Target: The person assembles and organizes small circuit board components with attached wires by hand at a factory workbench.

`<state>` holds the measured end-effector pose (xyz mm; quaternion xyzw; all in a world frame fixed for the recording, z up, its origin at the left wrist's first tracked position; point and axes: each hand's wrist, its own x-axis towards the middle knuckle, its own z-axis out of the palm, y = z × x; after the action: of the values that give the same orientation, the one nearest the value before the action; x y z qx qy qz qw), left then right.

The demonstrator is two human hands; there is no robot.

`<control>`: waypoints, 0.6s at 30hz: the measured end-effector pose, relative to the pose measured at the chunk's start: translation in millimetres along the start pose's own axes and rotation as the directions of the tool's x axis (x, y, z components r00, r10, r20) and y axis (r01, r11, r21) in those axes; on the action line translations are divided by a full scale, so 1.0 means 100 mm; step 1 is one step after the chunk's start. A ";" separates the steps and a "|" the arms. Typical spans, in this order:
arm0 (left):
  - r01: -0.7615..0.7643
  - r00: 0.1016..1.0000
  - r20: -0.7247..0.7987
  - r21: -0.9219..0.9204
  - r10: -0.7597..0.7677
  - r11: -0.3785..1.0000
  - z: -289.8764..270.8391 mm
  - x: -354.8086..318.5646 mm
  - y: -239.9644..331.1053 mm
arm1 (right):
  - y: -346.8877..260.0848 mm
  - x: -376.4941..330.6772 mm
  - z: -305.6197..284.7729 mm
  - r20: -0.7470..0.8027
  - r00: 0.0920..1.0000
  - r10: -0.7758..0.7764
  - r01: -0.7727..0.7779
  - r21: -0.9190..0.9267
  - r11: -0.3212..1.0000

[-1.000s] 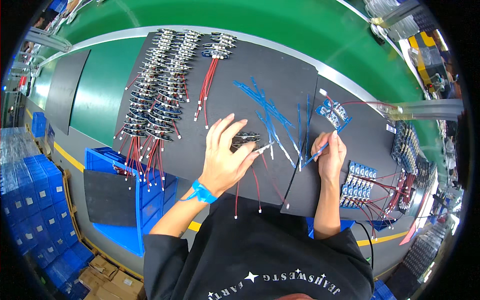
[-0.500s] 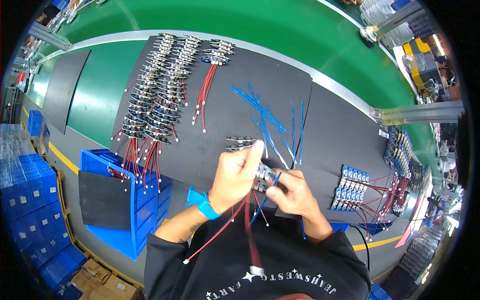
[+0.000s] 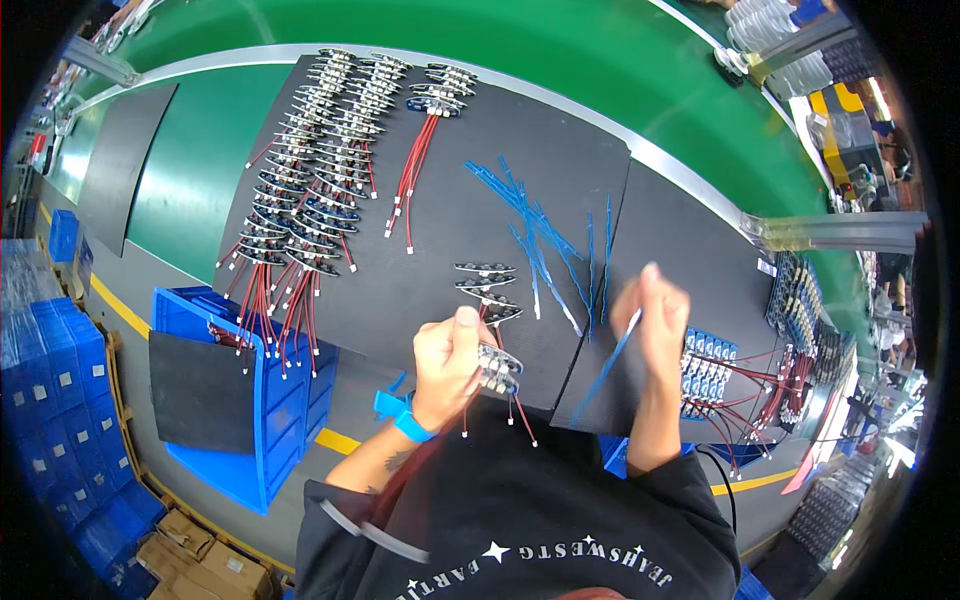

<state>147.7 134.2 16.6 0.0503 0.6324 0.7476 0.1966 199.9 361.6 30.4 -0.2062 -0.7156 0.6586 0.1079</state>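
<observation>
My left hand (image 3: 447,362) is closed on a small curved circuit board (image 3: 500,368) with pale round parts along it. Blurred dark red wires (image 3: 405,495) swing below that hand, and a blue band circles its wrist. Farther right, my right hand (image 3: 660,318), smeared a little by motion, pinches a thin blue strip (image 3: 603,375) that hangs down to the left. Just beyond my left hand, several similar boards (image 3: 487,285) lie in a short column on the black mat. More loose blue strips (image 3: 530,220) are scattered on the mat between and beyond my hands.
Rows of wired boards (image 3: 320,160) cover the far left of the mat (image 3: 400,290), with a smaller group (image 3: 440,90) beside them. Flat blue boards (image 3: 706,365) with red wires lie at the right. A blue bin (image 3: 290,430) stands left of the table; a green surface (image 3: 480,25) runs behind.
My right hand has moved away to the right with the blue strip, which was at the board between both hands. My left hand keeps the board, lower and slightly left; its wires have swung left.
</observation>
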 end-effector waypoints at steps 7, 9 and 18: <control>-0.710 0.649 0.375 0.611 0.662 0.350 0.00 0.17 -0.17 | -0.12 0.11 -0.17 0.002 0.950 -0.312 0.199 -0.775 0.600; -0.692 0.662 0.391 0.645 0.639 0.323 0.02 0.15 -0.21 | -0.16 0.00 0.07 0.396 0.865 -0.308 0.475 -0.448 0.757; -0.618 0.711 0.228 0.653 0.665 0.438 -0.09 0.17 -0.07 | 0.17 -0.09 0.50 0.534 0.719 -0.444 0.670 -0.363 0.648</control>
<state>130.3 132.7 4.9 0.3316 0.8004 0.4747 -0.1549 189.2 313.7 9.7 0.1467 -0.9026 0.3922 0.1003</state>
